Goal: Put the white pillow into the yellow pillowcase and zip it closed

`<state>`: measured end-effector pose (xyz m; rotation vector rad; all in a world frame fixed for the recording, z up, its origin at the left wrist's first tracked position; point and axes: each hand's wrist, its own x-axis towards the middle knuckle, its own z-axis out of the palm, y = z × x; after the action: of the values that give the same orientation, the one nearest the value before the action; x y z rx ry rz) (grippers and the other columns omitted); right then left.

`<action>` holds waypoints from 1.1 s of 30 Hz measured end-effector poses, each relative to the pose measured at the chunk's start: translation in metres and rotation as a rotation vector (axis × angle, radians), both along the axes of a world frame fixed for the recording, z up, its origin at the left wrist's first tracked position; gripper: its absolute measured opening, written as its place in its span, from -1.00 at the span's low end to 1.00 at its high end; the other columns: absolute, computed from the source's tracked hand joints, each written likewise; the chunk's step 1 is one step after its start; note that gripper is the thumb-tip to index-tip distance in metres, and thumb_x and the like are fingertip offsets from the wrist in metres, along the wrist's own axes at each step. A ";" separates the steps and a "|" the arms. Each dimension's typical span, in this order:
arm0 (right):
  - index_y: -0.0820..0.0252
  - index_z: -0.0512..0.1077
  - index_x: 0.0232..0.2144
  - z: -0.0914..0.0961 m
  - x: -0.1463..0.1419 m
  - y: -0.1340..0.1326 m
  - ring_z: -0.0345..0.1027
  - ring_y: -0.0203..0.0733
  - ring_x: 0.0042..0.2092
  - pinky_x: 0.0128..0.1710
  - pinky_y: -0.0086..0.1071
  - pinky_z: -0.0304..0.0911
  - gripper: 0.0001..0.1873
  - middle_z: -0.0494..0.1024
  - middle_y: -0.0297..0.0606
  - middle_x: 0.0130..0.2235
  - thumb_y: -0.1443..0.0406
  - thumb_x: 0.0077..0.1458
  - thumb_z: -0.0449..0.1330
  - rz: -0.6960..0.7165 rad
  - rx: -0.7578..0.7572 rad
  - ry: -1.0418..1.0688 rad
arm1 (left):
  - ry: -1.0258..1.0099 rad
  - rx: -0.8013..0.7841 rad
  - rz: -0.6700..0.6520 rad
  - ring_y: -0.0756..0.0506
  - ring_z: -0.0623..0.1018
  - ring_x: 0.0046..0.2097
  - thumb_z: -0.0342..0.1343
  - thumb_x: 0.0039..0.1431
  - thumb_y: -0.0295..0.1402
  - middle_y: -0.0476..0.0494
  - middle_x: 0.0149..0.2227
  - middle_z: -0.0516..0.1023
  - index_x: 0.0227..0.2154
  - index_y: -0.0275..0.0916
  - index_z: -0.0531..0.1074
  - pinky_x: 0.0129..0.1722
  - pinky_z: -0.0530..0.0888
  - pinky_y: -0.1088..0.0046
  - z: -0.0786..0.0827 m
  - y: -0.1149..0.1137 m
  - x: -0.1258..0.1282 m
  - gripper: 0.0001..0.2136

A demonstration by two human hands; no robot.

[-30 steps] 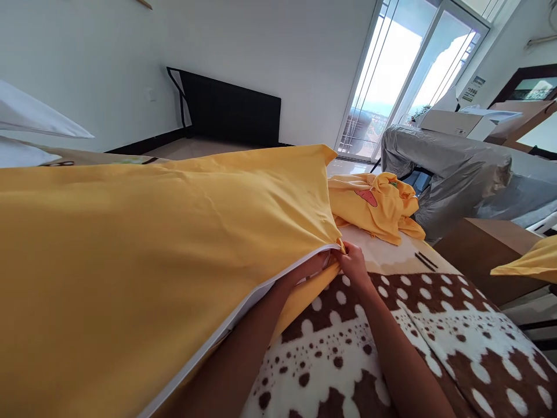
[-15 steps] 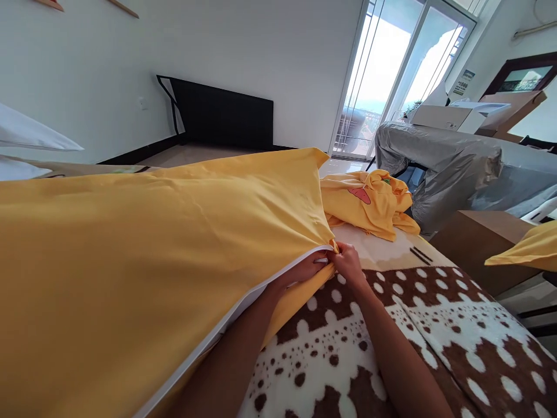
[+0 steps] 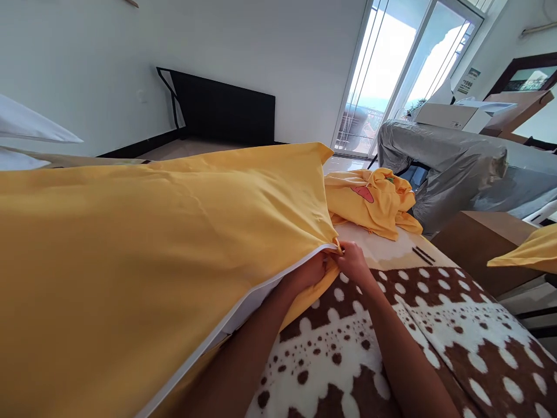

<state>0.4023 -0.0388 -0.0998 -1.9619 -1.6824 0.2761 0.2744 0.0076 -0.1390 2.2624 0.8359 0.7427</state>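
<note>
A large yellow duvet cover (image 3: 174,249) spreads across the left and middle of the head view, with a white strip (image 3: 243,299) along its open near edge. My left hand (image 3: 312,270) reaches in through that opening, fingers curled at the end of the strip beside the cover's corner; the fingertips are partly hidden by cloth. On the outside, my right hand (image 3: 351,260) pinches the gathered yellow corner between thumb and fingers. The two hands almost touch, and folds fan out from the pinched spot.
Beneath lies a brown and white spotted blanket (image 3: 322,348). A crumpled yellow cloth (image 3: 378,203) with a pink patch rests beyond my hands, near two dark thin sticks (image 3: 423,255). A cardboard box (image 3: 474,249) and plastic-wrapped furniture (image 3: 444,157) stand at right, a black panel (image 3: 226,110) against the wall.
My left hand has drawn its fingers in more at the corner, and a small shiny bit seen at it before is now hidden. My right hand keeps its pinch. The view has shifted slightly.
</note>
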 end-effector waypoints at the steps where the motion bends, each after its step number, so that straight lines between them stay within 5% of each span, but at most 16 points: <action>1: 0.26 0.47 -0.55 0.001 0.000 0.000 0.11 -0.32 -0.46 -0.48 -0.45 -0.13 -0.87 0.42 -0.31 -0.54 0.40 -0.09 0.11 -0.001 0.003 -0.014 | -0.012 -0.004 0.000 -0.18 0.40 0.08 -0.08 0.07 -0.50 -0.15 0.02 0.49 -0.08 -0.19 0.44 0.20 0.19 0.18 -0.001 0.000 0.001 -0.64; 11: 0.26 0.47 -0.57 -0.005 0.004 0.003 0.11 -0.32 -0.49 -0.50 -0.46 -0.11 -0.83 0.39 -0.33 -0.59 0.38 -0.10 0.08 -0.030 0.067 0.042 | -0.126 -0.147 0.085 -0.17 0.45 0.03 -0.10 0.14 -0.37 -0.05 -0.05 0.54 -0.15 -0.14 0.50 0.20 0.22 0.20 0.002 0.004 0.002 -0.69; 25: 0.31 0.46 -0.62 -0.006 -0.007 0.004 0.11 -0.33 -0.51 -0.53 -0.47 -0.08 -0.76 0.29 -0.37 -0.64 0.26 -0.14 0.08 -0.023 0.087 0.228 | -0.207 -0.124 0.083 -0.20 0.47 -0.05 -0.02 0.12 -0.36 -0.17 -0.19 0.59 -0.22 -0.26 0.49 0.12 0.29 0.20 -0.004 -0.006 0.004 -0.76; 33: 0.29 0.52 -0.54 -0.007 0.000 0.007 0.18 -0.29 -0.48 -0.51 -0.48 0.01 -0.72 0.39 -0.33 -0.58 0.22 -0.15 0.08 0.011 0.094 0.295 | -0.258 -0.186 0.124 -0.20 0.43 0.03 0.02 0.08 -0.40 -0.13 -0.10 0.57 -0.21 -0.21 0.50 0.20 0.20 0.16 -0.011 0.002 0.010 -0.76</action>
<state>0.4025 -0.0319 -0.1073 -1.7480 -1.4889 0.4580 0.2848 0.0100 -0.1501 1.9160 0.8866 0.9489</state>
